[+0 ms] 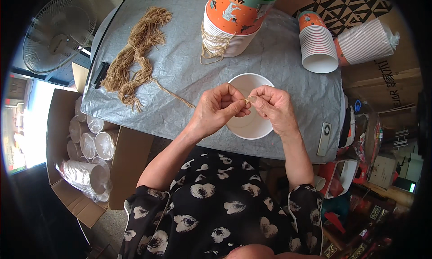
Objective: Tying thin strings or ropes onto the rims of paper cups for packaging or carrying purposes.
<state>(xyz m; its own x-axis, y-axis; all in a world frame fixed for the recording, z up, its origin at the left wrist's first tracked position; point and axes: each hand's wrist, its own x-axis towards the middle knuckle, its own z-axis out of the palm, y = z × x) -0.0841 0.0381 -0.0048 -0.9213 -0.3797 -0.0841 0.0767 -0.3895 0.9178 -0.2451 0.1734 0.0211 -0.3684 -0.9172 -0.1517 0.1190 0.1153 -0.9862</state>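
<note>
My left hand [223, 104] and my right hand [271, 105] meet fingertip to fingertip, both pinching a short bit of tan twine [247, 101]. Most of the strand is hidden by the fingers. Just below them a white paper bucket [250, 129] stands with its mouth up, partly covered by my hands. A tall stack of nested paper buckets [234, 36] rises beyond, the outermost printed orange and green. Loops of twine [215, 42] hang on that stack's left side. Farther left lies a big loose hank of tan twine [139, 47], with one strand trailing toward my left wrist.
A grey plastic sheet [184, 70] covers the table. Two more bucket stacks [318, 50] lie at the right, one bagged. A phone [324, 139] rests near the right edge, a black clip-like object [100, 74] at the left. Beside the table are an open carton [128, 169] of wrapped cups and a fan [58, 32].
</note>
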